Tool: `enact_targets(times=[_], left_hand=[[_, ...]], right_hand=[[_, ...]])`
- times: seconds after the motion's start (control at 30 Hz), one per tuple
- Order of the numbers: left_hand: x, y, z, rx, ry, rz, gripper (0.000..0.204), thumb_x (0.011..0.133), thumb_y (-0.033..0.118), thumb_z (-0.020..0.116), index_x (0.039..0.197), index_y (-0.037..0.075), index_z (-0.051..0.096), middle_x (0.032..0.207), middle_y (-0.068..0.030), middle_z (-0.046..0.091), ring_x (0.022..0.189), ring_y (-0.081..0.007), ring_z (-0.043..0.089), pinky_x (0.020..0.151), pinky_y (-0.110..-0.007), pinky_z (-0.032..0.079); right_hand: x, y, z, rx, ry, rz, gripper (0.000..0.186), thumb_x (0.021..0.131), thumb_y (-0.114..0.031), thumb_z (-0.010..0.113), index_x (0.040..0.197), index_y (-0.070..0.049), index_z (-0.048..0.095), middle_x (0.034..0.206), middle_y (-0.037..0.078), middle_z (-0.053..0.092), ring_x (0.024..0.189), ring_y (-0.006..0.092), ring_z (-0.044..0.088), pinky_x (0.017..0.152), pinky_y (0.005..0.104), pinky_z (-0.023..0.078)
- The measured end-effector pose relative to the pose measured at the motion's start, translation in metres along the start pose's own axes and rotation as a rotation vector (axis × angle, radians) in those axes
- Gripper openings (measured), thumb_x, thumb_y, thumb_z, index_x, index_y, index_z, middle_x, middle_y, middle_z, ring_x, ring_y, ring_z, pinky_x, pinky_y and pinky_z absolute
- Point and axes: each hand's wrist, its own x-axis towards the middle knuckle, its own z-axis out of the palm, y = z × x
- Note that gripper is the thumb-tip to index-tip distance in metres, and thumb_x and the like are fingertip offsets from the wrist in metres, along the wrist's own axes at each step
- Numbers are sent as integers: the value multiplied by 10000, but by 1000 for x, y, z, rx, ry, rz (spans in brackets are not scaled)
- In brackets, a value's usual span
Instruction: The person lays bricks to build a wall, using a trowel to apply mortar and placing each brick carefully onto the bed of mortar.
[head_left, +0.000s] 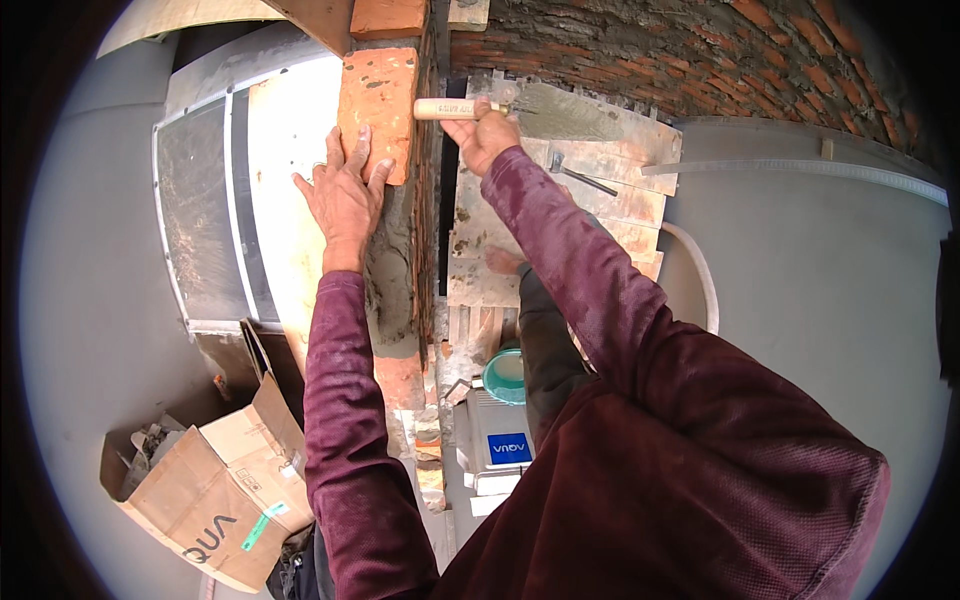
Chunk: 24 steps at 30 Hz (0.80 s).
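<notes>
An orange brick [378, 100] lies on top of a narrow brick wall, at the far end of a bed of wet grey mortar [393, 290]. My left hand [345, 205] rests against the brick's near left side, its fingers spread over the edge. To the right of the brick, my right hand [487, 138] is closed round the wooden handle of a trowel [438, 109]. The handle's butt points left and sits close to the brick's right side. The trowel's blade is hard to tell from the grey mortar [570, 112] behind it.
Another brick [388, 18] sits farther along the wall. A board platform [610, 150] on the right carries a dark-handled tool [585, 178]. A rough brick wall [700, 60] stands beyond. Nearer are a green bucket [505, 375], a grey case [490, 425] and a cardboard box [225, 490].
</notes>
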Motion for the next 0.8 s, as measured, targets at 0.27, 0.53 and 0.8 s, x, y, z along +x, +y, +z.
enact_targets(times=[0.27, 0.53, 0.8], left_hand=[[-1, -1, -2, -24, -42, -46, 540, 868, 535, 597, 1349, 296, 547, 1470, -45, 411, 1124, -333, 545, 1089, -665, 173], [2, -1, 0, -19, -14, -10, 526, 864, 540, 601, 1333, 305, 560, 1464, -41, 415, 1137, -296, 543, 1070, -699, 155], [2, -3, -4, 14, -42, -36, 522, 857, 547, 612, 1321, 312, 569, 1453, 5, 422, 1116, -234, 564, 1065, -702, 174]], right_hand=[[-33, -47, -7, -192, -236, 3, 405, 1015, -206, 433, 1291, -32, 193, 1123, 219, 503, 1049, 401, 611, 880, 559, 552], [-87, -15, -8, -343, -374, 595, 391, 1006, -383, 305, 1074, -65, 523, 685, 30, 471, 518, 148, 440, 445, 318, 395], [-165, -30, -51, -575, -248, 869, 414, 1008, -416, 308, 1096, -83, 538, 638, -3, 450, 436, 114, 413, 383, 287, 357]])
